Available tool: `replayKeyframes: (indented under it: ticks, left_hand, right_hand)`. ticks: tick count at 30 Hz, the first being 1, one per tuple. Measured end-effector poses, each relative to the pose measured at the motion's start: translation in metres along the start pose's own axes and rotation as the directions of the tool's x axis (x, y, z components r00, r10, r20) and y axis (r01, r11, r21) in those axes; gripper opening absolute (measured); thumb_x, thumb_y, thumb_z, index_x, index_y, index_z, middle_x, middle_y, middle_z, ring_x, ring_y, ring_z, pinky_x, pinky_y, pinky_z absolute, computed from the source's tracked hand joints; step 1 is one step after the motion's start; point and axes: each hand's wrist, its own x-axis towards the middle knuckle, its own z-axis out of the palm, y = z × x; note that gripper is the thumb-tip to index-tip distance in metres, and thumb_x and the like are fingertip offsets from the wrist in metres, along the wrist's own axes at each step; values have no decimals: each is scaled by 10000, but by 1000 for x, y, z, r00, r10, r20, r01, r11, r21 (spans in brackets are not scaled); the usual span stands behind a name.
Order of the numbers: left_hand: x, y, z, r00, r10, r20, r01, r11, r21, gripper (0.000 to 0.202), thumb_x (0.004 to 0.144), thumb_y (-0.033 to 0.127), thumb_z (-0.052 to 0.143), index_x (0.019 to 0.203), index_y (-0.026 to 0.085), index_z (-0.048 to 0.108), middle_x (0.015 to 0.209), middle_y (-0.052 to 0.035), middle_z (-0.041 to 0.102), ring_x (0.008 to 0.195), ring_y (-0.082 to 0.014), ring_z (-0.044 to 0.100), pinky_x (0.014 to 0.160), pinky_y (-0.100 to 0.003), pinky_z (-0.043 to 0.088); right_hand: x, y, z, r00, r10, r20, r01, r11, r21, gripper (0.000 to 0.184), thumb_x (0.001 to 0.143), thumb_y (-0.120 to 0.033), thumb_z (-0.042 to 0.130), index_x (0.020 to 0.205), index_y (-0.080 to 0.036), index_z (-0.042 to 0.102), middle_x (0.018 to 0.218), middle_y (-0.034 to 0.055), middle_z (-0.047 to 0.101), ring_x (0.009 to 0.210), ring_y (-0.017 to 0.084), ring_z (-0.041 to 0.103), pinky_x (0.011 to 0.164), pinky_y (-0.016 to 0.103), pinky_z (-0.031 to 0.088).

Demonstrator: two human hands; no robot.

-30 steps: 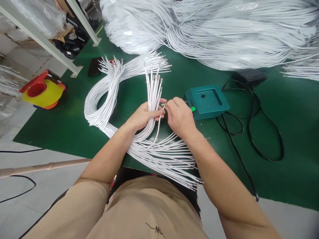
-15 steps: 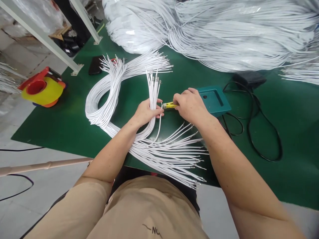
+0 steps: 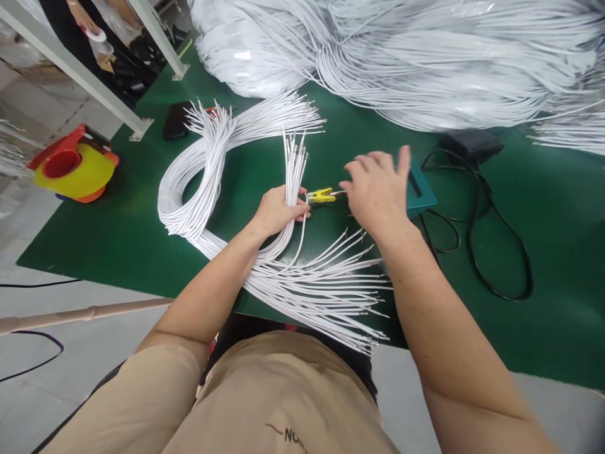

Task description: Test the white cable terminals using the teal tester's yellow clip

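Note:
My left hand (image 3: pixel 276 213) is closed around a small bunch of white cables (image 3: pixel 293 167), whose tips stand up above the fingers. One white cable bends away from the bunch, and a yellow clip (image 3: pixel 322 196) sits at its end beside my left fingertips. To the right of the clip is my right hand (image 3: pixel 378 189), its fingers spread and off the clip's yellow body. A thin lead runs from the clip towards that hand. Partly hidden behind it lies a teal tray-like device (image 3: pixel 420 190). Many loose cable ends (image 3: pixel 331 290) fan out below both hands.
A looped cable bundle (image 3: pixel 182 183) lies at left on the green table (image 3: pixel 108 239). Heaped white cables (image 3: pixel 439 63) fill the back. A black box (image 3: pixel 472 148) with black cords stands right. A tape dispenser (image 3: pixel 75 167) is far left. Another person's hand (image 3: pixel 85 19) shows upper left.
My right hand has let go of the yellow clip, spread its fingers and shifted slightly right. The clip stays at the cable end by my left hand. Another person's hand has appeared upper left.

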Motion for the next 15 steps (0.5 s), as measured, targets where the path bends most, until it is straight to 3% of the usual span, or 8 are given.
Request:
replayKeyframes:
  ticks: [3, 9, 12, 15]
  left_hand:
    - [-3, 5, -2, 1000, -28, 13, 28, 1000, -3, 395, 668, 180, 720, 1052, 144, 638, 767, -43, 732, 637, -169, 706, 697, -290, 552]
    - [-9, 10, -11, 1000, 2, 7, -1, 996, -87, 460, 667, 202, 751, 1106, 143, 626, 787, -45, 719, 664, -162, 686, 691, -291, 539]
    - [-9, 9, -14, 998, 23, 51, -12, 978, -209, 482, 670, 245, 775, 1122, 144, 640, 805, -31, 693, 694, -143, 660, 672, -265, 525]
    - [-9, 6, -15, 995, 41, 93, -10, 950, -313, 383, 659, 260, 800, 1000, 134, 679, 809, -12, 660, 689, -100, 617, 671, -228, 503]
  right_hand:
    - [-8, 7, 4, 987, 134, -85, -135, 991, -12, 374, 937, -271, 452, 1270, -129, 543, 1349, 176, 548, 1293, 345, 403, 1104, 655, 119]
    - [-11, 12, 7, 984, 111, -141, -100, 992, 81, 355, 949, -291, 444, 1235, -130, 580, 1302, 186, 586, 1259, 335, 445, 1121, 601, 160]
    - [-13, 3, -2, 983, -14, -181, 60, 967, 248, 316, 940, -285, 472, 1189, -148, 613, 1247, 141, 629, 1168, 291, 516, 1062, 508, 325]
    - [-19, -20, -10, 941, -321, -111, 334, 818, 467, 248, 945, -274, 474, 1030, -173, 684, 1046, 87, 705, 975, 216, 574, 898, 374, 458]
